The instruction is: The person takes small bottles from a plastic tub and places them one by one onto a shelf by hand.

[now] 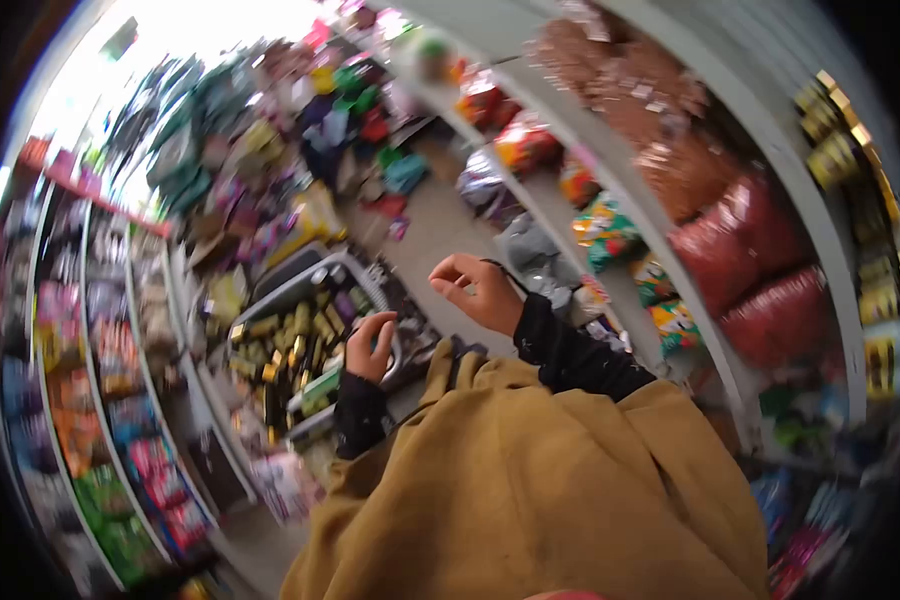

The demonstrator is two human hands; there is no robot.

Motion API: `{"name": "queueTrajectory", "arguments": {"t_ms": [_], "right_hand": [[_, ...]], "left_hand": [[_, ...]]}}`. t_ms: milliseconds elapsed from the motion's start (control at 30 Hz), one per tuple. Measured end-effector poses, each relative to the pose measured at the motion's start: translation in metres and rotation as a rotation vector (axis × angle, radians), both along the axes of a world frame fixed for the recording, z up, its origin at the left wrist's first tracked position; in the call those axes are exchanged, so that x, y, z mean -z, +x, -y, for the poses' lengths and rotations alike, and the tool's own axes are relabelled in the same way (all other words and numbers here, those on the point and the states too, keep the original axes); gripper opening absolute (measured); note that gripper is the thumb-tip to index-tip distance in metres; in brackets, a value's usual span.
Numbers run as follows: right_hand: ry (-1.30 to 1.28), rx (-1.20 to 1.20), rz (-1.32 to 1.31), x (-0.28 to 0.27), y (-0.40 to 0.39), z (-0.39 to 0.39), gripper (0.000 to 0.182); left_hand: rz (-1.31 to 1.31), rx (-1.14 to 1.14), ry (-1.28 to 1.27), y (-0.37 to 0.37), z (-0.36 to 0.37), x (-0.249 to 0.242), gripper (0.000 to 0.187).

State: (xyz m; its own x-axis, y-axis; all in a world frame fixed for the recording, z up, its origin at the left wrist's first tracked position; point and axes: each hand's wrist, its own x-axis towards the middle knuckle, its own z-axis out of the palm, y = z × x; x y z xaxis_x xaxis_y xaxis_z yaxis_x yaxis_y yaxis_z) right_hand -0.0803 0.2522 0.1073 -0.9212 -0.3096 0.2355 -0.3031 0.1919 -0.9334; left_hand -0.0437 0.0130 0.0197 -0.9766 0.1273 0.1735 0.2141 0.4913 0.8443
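My left hand (371, 347) is over the right side of a grey basket (370, 283), its fingers apart and nothing in them. The basket holds many green, black and gold tubes or bottles (295, 345). To the right, my right hand (477, 291) hangs in the air above the floor, fingers curled loosely with a gap between thumb and forefinger and nothing between them. Black sleeves cover both wrists, and a mustard-brown garment (530, 480) fills the lower middle.
Shelves with red and brown packed bags (745, 245) and orange-green packets (605, 230) line the right. Shelves of colourful packets (110, 370) stand at the left. Heaped bags and cloth-like items (185, 150) lie ahead beside the grey floor (430, 225).
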Motion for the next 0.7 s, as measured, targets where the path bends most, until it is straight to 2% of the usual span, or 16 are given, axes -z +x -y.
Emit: {"name": "queueTrajectory", "arguments": {"t_ms": [133, 200, 300, 433, 567, 667, 700], "right_hand": [[0.098, -0.223, 0.041, 0.049, -0.010, 0.050, 0.017], [0.217, -0.298, 0.053, 0.073, -0.012, 0.067, 0.019], [0.217, -0.375, 0.091, 0.116, 0.000, 0.085, 0.021], [0.287, -0.442, 0.130, 0.142, 0.011, 0.096, 0.027], [0.358, -0.436, 0.130, 0.150, 0.005, 0.106, 0.032], [0.370, -0.424, 0.136, 0.155, 0.002, 0.111, 0.033], [0.361, -0.427, 0.150, 0.157, 0.003, 0.112, 0.033]], "left_hand": [[0.107, -0.277, -0.015, 0.044, 0.051, 0.056, 0.019], [0.116, -0.385, -0.029, 0.061, 0.065, 0.072, 0.019], [0.159, -0.494, -0.069, 0.073, 0.081, 0.085, 0.018], [0.163, -0.489, -0.067, 0.073, 0.091, 0.112, 0.018], [0.103, -0.495, -0.150, 0.049, 0.088, 0.120, 0.026], [0.316, -0.585, -0.550, 0.017, 0.079, 0.099, 0.038], [0.320, -0.581, -0.548, 0.007, 0.079, 0.103, 0.038]]}}
